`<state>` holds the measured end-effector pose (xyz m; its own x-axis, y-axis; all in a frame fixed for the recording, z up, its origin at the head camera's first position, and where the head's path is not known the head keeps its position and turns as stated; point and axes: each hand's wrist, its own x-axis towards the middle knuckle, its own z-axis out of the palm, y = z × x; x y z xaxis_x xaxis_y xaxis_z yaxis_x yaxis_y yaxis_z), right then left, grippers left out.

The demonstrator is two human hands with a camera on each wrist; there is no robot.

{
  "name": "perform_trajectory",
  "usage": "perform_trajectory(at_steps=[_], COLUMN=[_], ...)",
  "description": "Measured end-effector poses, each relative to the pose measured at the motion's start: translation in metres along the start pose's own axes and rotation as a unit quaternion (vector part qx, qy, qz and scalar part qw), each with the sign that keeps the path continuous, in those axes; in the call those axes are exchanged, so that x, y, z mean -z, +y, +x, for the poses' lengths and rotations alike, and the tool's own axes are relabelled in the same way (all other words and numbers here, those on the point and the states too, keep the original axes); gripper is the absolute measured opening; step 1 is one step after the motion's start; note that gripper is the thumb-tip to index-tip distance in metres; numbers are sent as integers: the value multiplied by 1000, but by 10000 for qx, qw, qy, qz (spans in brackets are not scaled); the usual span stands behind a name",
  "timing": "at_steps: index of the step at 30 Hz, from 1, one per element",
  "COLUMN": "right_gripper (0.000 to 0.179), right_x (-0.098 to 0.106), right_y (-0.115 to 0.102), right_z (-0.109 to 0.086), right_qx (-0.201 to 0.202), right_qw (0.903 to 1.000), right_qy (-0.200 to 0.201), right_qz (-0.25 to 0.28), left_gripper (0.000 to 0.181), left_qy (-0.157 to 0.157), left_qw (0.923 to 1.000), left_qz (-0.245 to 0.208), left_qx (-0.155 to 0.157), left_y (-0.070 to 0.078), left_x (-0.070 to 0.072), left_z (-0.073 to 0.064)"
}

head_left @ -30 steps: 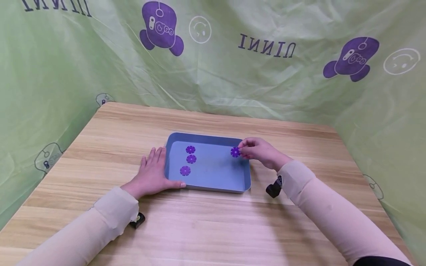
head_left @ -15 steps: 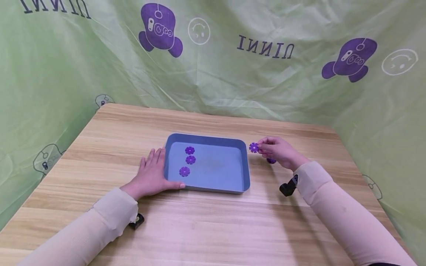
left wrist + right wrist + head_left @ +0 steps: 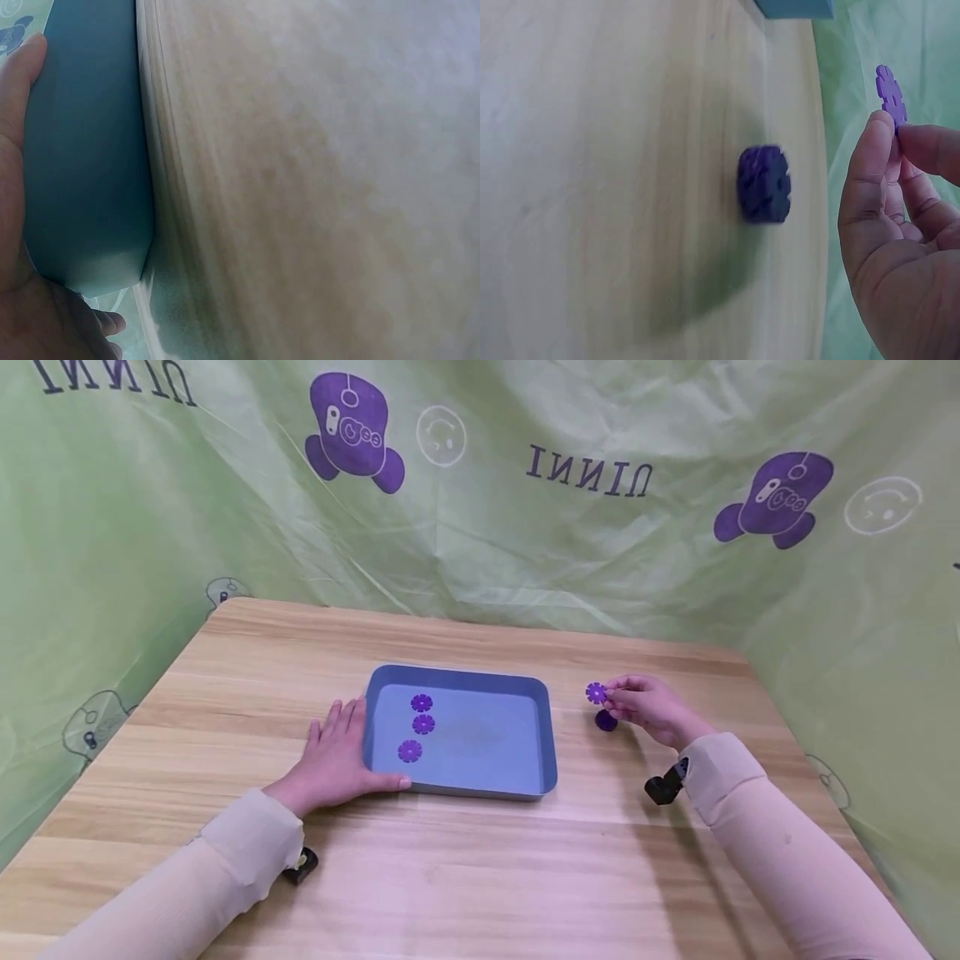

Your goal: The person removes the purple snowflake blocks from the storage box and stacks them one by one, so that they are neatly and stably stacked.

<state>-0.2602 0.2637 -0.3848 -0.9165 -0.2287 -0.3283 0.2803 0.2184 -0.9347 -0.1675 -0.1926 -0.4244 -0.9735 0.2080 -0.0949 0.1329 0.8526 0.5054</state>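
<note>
My right hand (image 3: 656, 708) pinches a purple notched snowflake disc (image 3: 596, 693) between thumb and fingertips, to the right of the tray. In the right wrist view the disc (image 3: 891, 94) is held edge-up above the table. Below the hand stands a short stack of purple discs (image 3: 606, 720). A shallow blue-grey tray (image 3: 495, 791) holds three more flower-shaped discs, the middle one (image 3: 423, 724) among them, in a column at its left side. Against the tray's left side lies my left hand (image 3: 337, 760), fingers spread and thumb along the front rim.
The wooden table (image 3: 450, 877) bears the tray and the stack. Green printed cloth (image 3: 480, 552) hangs behind and at both sides. A black wrist camera (image 3: 666, 783) hangs under the right sleeve, another (image 3: 302, 866) under the left.
My right hand has carried the disc from above the tray's right end out to the right, beside the stack, which now shows more fully. The left hand keeps its place at the tray.
</note>
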Motion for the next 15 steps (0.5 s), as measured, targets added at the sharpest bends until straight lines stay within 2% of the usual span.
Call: perform_trajectory(at_steps=[6,15], right_gripper=[14,13], right_x=[10,23], right_y=[9,22], right_z=[-3,-8], right_qx=[-80,-258], right_qw=[9999,9981], right_qy=[74,106], right_qz=[17,546], left_gripper=[145,145], left_qy=[-69,-102], left_qw=[9999,9999], left_qz=[84,105], left_qx=[45,86], left_y=[1,0], left_x=[1,1], left_z=[1,2])
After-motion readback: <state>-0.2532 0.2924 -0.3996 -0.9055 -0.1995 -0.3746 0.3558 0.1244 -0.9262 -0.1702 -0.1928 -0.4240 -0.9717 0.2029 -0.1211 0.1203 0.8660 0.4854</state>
